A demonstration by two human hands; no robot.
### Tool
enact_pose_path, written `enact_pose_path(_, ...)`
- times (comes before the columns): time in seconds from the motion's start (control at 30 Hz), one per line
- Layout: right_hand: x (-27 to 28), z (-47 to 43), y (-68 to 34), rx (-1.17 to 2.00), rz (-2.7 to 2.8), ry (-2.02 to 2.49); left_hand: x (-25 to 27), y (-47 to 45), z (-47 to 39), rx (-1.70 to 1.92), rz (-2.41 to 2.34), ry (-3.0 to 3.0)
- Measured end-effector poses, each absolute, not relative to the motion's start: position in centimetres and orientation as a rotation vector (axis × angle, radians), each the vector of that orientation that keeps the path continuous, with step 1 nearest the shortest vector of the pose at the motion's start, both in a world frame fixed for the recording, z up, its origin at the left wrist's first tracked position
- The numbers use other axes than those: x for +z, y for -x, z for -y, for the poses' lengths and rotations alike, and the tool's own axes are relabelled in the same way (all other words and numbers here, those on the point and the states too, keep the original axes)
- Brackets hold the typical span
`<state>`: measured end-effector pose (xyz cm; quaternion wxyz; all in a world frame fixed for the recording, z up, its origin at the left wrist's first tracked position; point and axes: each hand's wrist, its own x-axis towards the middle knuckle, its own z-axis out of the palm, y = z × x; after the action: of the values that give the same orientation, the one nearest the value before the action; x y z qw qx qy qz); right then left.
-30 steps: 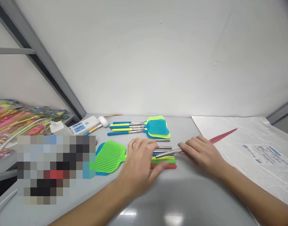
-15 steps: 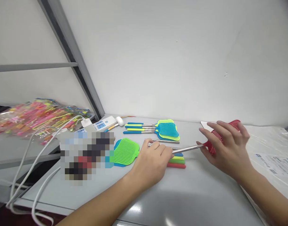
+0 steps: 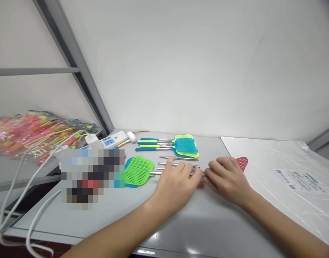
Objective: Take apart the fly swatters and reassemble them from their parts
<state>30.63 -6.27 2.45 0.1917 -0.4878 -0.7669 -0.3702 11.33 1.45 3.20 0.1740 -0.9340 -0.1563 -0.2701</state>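
My left hand (image 3: 177, 181) is closed around a thin metal rod that is almost wholly hidden behind the fingers. Close beside it on the right, my right hand (image 3: 226, 179) is wrapped round the base of a red fly swatter head (image 3: 242, 163), whose perforated tip sticks out past the knuckles. Beneath and behind the hands lie loose metal rods (image 3: 179, 158) and coloured handles, a red handle (image 3: 200, 185) among them, mostly covered. Left of my left hand, a green fly swatter head (image 3: 139, 171) with a metal rod rests on a blue one (image 3: 130, 161).
Several blue and yellow-green fly swatters (image 3: 185, 146) lie stacked near the wall. At left are a power strip (image 3: 112, 140), white cables (image 3: 32, 186), a blurred-out patch and bagged colourful goods (image 3: 38, 134). Plastic-wrapped white sheeting (image 3: 263, 172) covers the right side.
My right hand has moved left and down with the red swatter head, closing its fingers round the base near my left hand. The rod between the hands has become mostly hidden.
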Motion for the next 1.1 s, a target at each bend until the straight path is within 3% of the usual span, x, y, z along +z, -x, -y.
enact_pose_path(0.43, 2.9, 6.2, -33.9, -1.223, 2.159, 1.355, 4.5, -10.5, -2.4, -0.555, 0.460, 2.743)
enact_pose_path(0.73, 2.8, 5.9, -31.9, -1.109, 2.031, 1.447, 3.6, -10.9, -2.4, -0.467, 0.591, 2.698)
enact_pose_path(1.1, 3.3, 6.2, -32.3, -1.049, 2.079, 1.415, 6.0, -12.4, -2.2, -0.395, 0.388, 2.819)
